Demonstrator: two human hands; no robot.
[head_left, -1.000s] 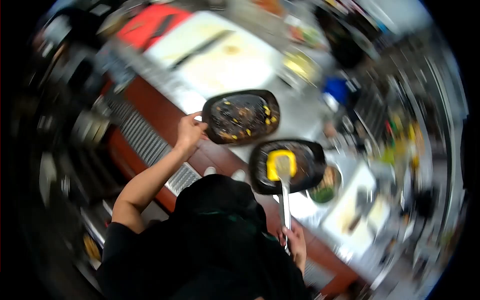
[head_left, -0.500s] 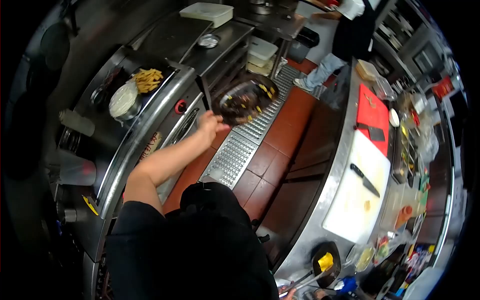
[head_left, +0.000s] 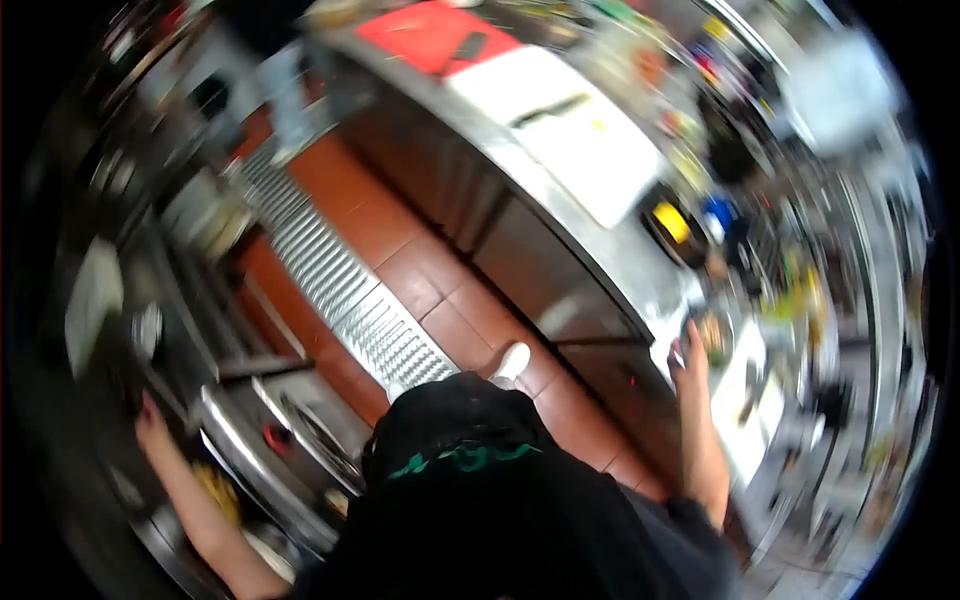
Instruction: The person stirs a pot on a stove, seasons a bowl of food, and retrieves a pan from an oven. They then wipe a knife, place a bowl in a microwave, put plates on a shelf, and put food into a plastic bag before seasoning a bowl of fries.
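Note:
My left hand [head_left: 152,428] reaches out over the dark counter at the far left, its fingers smeared by motion. Past it, the surface is too dark to show a plate. Fries [head_left: 215,490] lie beside my left forearm. On the other side, my right hand [head_left: 690,362] is raised at the edge of the steel counter [head_left: 628,272], one finger pointing up. A round bowl of food [head_left: 712,335] is right by its fingertips. I cannot tell what the right hand holds. A dark dish [head_left: 668,225] with a yellow piece in it sits farther along that counter.
A white cutting board [head_left: 565,150] bears a knife [head_left: 550,110]; beyond it lies a red board [head_left: 420,35] with a dark blade. A metal floor grating [head_left: 375,325] runs between the counters. A person's legs [head_left: 285,95] stand at the far end. A white tub [head_left: 95,305] is at left.
The view has swung round to the right. My left hand has gone from the aisle, where it held a dark oval platter, to the left counter. My right hand now shows clear of the body.

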